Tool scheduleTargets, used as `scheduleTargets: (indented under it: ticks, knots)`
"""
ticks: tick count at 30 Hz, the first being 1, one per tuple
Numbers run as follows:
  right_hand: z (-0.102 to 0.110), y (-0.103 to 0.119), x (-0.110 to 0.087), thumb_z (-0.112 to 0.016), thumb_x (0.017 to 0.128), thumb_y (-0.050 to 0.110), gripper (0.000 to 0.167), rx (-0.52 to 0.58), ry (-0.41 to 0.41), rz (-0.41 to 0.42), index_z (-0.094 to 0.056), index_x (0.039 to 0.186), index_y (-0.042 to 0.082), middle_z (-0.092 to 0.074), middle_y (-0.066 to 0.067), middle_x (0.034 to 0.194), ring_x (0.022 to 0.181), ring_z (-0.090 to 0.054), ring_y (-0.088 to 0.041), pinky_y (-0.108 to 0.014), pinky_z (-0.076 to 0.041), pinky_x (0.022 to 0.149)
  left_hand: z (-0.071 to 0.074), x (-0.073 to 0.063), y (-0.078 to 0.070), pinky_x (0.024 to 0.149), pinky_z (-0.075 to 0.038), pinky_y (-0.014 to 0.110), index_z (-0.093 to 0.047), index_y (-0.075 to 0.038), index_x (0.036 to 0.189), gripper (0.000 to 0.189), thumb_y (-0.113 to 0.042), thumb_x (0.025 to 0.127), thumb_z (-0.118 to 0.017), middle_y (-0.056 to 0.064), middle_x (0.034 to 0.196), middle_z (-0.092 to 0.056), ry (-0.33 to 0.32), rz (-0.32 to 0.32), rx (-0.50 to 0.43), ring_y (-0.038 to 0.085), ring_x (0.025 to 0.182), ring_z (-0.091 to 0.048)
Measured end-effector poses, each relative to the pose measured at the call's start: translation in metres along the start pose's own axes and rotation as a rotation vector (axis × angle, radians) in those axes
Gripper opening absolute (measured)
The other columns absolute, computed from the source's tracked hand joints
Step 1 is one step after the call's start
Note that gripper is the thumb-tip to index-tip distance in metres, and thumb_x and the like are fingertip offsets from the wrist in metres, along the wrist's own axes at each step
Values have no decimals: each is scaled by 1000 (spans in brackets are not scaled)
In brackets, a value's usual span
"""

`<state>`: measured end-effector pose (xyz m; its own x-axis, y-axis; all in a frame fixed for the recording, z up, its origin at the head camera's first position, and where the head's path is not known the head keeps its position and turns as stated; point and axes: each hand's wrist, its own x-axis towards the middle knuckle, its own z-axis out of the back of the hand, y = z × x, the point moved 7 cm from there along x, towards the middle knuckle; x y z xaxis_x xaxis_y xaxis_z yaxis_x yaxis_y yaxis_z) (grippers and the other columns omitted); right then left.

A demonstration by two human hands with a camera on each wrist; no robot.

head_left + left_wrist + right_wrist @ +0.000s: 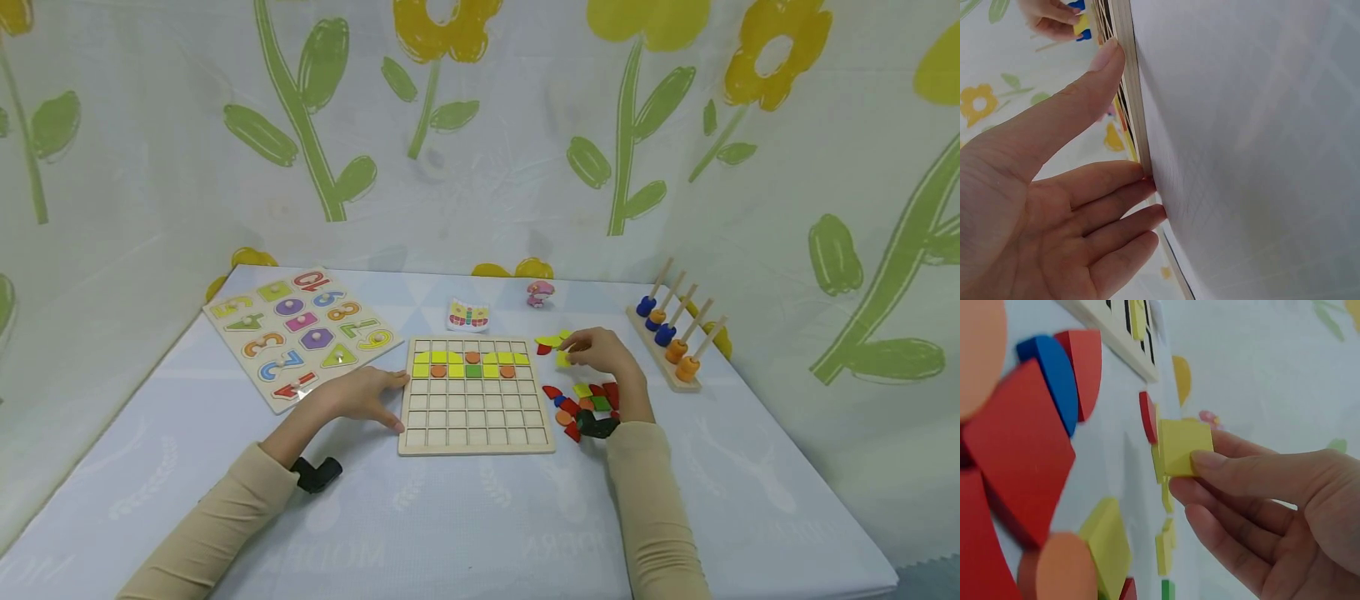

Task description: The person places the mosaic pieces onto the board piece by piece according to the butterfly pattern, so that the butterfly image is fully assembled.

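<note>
My left hand (362,395) rests beside the wooden grid board (480,423), its fingers straight. In the left wrist view the thumb and fingertips (1147,212) touch the board's side edge (1130,94). Yellow, orange and green pieces fill parts of the board's upper rows, while the lower cells are bare. To the right of the board, my right hand (600,350) pinches a yellow square tile (1179,447) between thumb and fingers, held above the table. Close by it lie a few yellow pieces (550,341) and a red one (543,350).
Red, blue, orange, green and yellow pieces (570,407) are scattered right of the board. A number puzzle board (243,340) lies at the left. Behind the grid stand a pattern card (468,317) and a pink figurine (539,293). A peg stand (678,377) holds beads at the right.
</note>
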<state>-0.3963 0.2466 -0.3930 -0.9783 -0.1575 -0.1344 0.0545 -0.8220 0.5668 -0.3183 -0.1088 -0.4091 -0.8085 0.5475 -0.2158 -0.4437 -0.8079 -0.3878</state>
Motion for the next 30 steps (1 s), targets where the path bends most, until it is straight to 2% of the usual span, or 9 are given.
scheduleTargets:
  ticks: [9,15,20,24,30]
  knots:
    - [-18,38,2,-64,91,7,18,-30,70,130,-73,107,6,-70,-7,98,87,-64,-23,-40,-53,86,0,0,0,111,-29,51,-45,0,142,87,-41,75,-81,15,148,-41,4,6,-11,37,138,-33]
    - [-30,55,2,-64,91,5,16,-32,111,172,-73,104,6,-70,-7,98,83,-64,-21,-35,-55,81,0,0,0,111,-29,51,-44,0,142,87,-42,75,-81,15,148,-40,6,8,-8,36,138,-33]
    - [-36,61,4,-66,90,4,13,-56,97,202,-74,100,7,-71,-6,98,81,-63,-19,-32,-55,79,-1,1,1,111,-29,51,-45,-1,142,87,-42,75,-81,15,149,-40,9,22,-11,36,138,-33]
    - [-37,63,4,-69,88,3,10,-48,85,191,-73,95,7,-69,-5,92,80,-60,-20,-32,-56,77,-1,1,1,111,-29,51,-45,-2,142,87,-42,74,-81,14,148,-40,9,25,-14,36,138,-33]
    - [-36,65,3,-71,87,4,7,-77,54,196,-75,90,7,-70,-4,90,83,-58,-21,-34,-54,81,1,-1,-1,111,-29,50,-45,0,142,86,-40,75,-81,14,148,-41,3,10,-17,36,138,-33]
